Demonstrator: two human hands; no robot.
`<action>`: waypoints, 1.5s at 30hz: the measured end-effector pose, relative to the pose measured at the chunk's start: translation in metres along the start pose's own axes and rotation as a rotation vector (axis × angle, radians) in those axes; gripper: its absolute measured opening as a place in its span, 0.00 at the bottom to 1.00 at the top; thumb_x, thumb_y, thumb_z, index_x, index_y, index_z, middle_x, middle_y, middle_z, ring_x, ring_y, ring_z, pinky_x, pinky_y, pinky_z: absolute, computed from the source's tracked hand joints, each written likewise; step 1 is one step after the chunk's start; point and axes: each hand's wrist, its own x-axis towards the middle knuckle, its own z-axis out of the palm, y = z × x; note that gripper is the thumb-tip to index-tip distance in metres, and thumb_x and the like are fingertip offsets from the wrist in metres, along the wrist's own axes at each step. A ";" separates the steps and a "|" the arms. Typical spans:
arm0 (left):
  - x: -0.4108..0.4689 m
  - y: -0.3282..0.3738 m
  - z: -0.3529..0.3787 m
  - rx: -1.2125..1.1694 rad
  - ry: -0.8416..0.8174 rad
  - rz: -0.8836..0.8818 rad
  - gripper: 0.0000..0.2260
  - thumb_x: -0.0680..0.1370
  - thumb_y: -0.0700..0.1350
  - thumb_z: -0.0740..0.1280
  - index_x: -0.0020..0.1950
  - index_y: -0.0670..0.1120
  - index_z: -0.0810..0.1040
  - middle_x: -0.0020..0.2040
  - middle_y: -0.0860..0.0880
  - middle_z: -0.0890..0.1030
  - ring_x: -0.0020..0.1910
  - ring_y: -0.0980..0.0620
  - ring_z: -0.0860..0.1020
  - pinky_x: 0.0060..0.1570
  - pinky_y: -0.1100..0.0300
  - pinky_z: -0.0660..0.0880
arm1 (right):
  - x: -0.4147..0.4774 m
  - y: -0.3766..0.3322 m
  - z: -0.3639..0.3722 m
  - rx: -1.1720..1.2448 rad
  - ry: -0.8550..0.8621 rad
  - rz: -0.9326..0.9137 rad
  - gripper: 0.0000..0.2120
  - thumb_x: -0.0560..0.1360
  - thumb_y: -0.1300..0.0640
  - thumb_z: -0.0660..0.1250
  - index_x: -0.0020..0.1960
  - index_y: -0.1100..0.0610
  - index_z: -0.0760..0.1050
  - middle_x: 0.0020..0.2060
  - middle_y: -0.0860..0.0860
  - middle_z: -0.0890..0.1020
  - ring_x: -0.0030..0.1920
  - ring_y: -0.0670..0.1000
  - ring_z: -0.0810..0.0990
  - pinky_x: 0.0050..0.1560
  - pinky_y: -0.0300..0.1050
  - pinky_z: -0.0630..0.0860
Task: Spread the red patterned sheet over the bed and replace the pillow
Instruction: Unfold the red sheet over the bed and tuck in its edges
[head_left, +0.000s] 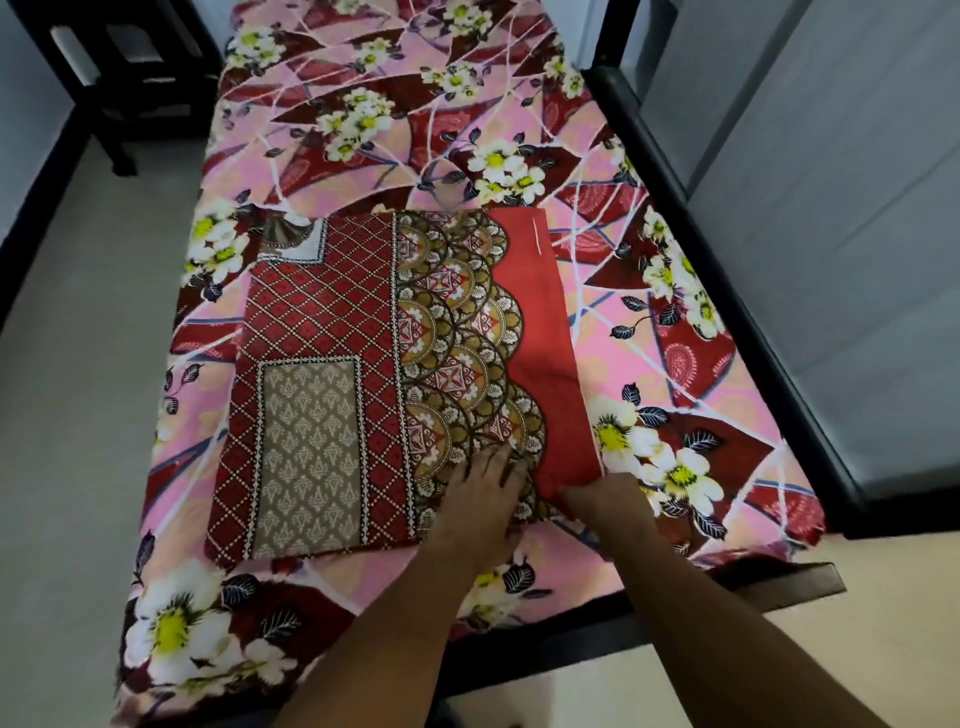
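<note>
1. A dark stool (130, 67) stands on the floor by the bed's far left corner.
2. The red patterned sheet (332, 374) lies folded in a rectangle on the near half of the pink floral sheet (363, 119) that covers the bed.
3. The left hand (485, 491) presses flat on the fold's near edge, fingers straight and spread.
4. The right hand (597, 501), just beside it, grips the plain red near corner with its fingers curled.
5. A black bed frame (727, 291) runs along the right.

one bed (363, 130), one folded red sheet (332, 322), two hands (488, 488) (605, 501), one stool (130, 67)
</note>
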 end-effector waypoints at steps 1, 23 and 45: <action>0.000 0.006 -0.001 -0.004 0.015 -0.011 0.39 0.77 0.57 0.67 0.80 0.47 0.51 0.79 0.43 0.54 0.78 0.41 0.52 0.74 0.41 0.57 | -0.003 0.003 -0.001 0.049 0.003 0.001 0.28 0.57 0.43 0.74 0.49 0.61 0.78 0.40 0.57 0.84 0.40 0.60 0.85 0.43 0.56 0.85; -0.004 0.029 -0.011 -0.213 0.208 -0.176 0.25 0.79 0.57 0.61 0.72 0.49 0.65 0.64 0.47 0.73 0.62 0.47 0.71 0.55 0.50 0.76 | -0.048 -0.031 -0.005 0.364 0.193 -0.367 0.26 0.72 0.58 0.71 0.68 0.52 0.67 0.47 0.48 0.81 0.49 0.55 0.82 0.50 0.46 0.76; -0.024 -0.058 -0.079 -0.600 0.691 -0.789 0.08 0.82 0.51 0.60 0.52 0.50 0.76 0.37 0.55 0.74 0.35 0.53 0.74 0.36 0.58 0.67 | -0.066 -0.127 0.031 0.473 0.186 -0.711 0.16 0.78 0.37 0.64 0.58 0.47 0.72 0.44 0.45 0.81 0.45 0.50 0.82 0.45 0.48 0.79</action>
